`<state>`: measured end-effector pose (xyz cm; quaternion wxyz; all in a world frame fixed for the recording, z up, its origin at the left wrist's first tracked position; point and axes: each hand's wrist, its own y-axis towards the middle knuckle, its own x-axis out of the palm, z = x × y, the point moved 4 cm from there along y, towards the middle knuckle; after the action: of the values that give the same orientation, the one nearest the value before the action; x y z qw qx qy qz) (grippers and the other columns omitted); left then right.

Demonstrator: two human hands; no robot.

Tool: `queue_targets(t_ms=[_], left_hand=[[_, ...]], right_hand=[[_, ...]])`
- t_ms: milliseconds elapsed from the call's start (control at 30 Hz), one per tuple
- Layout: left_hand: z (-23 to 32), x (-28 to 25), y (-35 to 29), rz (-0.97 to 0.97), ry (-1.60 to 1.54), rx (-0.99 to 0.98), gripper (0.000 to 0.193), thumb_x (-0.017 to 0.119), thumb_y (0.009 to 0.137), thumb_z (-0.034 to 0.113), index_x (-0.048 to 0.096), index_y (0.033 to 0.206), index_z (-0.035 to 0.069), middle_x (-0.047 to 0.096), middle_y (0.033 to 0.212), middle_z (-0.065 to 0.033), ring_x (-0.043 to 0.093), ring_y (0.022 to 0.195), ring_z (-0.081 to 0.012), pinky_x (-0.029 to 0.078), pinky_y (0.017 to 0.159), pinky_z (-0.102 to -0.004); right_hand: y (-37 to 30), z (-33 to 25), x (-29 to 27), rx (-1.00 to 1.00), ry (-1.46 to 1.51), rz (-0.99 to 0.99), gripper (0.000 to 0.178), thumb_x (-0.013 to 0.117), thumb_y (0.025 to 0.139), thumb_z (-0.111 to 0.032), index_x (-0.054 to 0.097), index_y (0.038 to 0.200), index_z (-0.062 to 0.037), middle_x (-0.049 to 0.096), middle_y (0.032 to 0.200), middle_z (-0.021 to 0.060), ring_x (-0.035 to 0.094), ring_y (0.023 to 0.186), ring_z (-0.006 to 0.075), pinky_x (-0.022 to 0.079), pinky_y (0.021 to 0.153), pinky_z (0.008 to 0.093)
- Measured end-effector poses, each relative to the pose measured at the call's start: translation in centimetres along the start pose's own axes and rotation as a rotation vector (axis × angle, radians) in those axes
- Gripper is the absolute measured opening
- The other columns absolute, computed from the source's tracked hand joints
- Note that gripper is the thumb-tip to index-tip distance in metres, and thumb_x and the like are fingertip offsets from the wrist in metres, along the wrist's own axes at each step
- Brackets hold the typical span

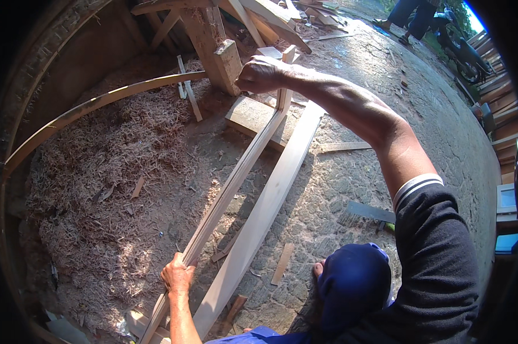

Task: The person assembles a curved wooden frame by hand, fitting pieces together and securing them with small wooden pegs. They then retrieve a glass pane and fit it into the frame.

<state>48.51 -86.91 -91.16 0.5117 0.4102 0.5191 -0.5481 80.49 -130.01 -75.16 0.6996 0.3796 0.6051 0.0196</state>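
Observation:
A long grooved wooden strip (227, 186) slants from the lower left up to the far middle. Near its close end my left hand (178, 274) is wrapped round it. Over the far end my right hand (263, 73) is closed in a fist, its arm stretched across from the right. Whatever that fist holds, if anything, is hidden. A short upright piece of wood (283, 98) stands at the strip's far end, passing behind my right wrist. Beside the strip, to the right, lies a wide pale board (259, 221), roughly alongside it.
A thick wooden block (250, 114) lies beneath the strip's far end, beside a wooden post (216, 63). Shavings (110, 218) heap up at left under a curved strip (107, 100). A dark flat blade-like piece (369, 212) lies right. A person (412, 17) and motorbike (462, 54) are far right.

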Motion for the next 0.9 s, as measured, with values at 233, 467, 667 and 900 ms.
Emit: queue_targets(t_ms=[233,467,667,900], left_hand=[[0.5,0.0,0.3,0.026,-0.001,0.049,0.038,0.086,0.072,0.03,0.064,0.096,0.01,0.074,0.079,-0.0168,0.072,0.079,-0.0419,0.055,0.07,-0.0516],[1.0,0.1,0.5,0.027,0.026,0.031,0.037,0.084,0.073,0.028,0.063,0.098,0.01,0.073,0.079,-0.0196,0.072,0.08,-0.0431,0.056,0.07,-0.0536],[1.1,-0.3,0.2,-0.019,-0.031,0.067,0.053,0.087,0.071,0.028,0.063,0.114,0.008,0.073,0.098,-0.0201,0.071,0.094,-0.0414,0.055,0.081,-0.0519],[2.1,-2.5,-1.3,0.154,0.037,0.138,0.097,0.09,0.069,0.035,0.045,0.151,0.01,0.047,0.154,-0.0173,0.044,0.14,-0.0365,0.032,0.116,-0.0529]], right_hand=[[-0.8,2.0,-0.5,0.19,-0.005,-0.077,0.04,0.061,0.098,-0.025,0.064,0.064,-0.0019,0.057,0.056,0.0165,0.056,0.048,0.0332,0.047,0.051,0.0424],[-8.3,-20.5,6.7,-0.027,0.484,-0.243,0.044,0.066,0.096,-0.029,0.053,0.058,-0.0092,0.057,0.056,0.0078,0.061,0.055,0.0319,0.048,0.052,0.0425],[-22.8,-40.2,9.9,0.033,1.016,-0.455,0.044,0.062,0.099,-0.033,0.056,0.066,-0.0055,0.059,0.062,0.0164,0.061,0.062,0.0414,0.045,0.055,0.0505],[-36.0,-41.4,8.6,0.465,0.8,-1.221,0.032,0.061,0.097,-0.035,0.059,0.078,-0.0095,0.065,0.081,0.0133,0.064,0.082,0.0371,0.047,0.071,0.0489]])
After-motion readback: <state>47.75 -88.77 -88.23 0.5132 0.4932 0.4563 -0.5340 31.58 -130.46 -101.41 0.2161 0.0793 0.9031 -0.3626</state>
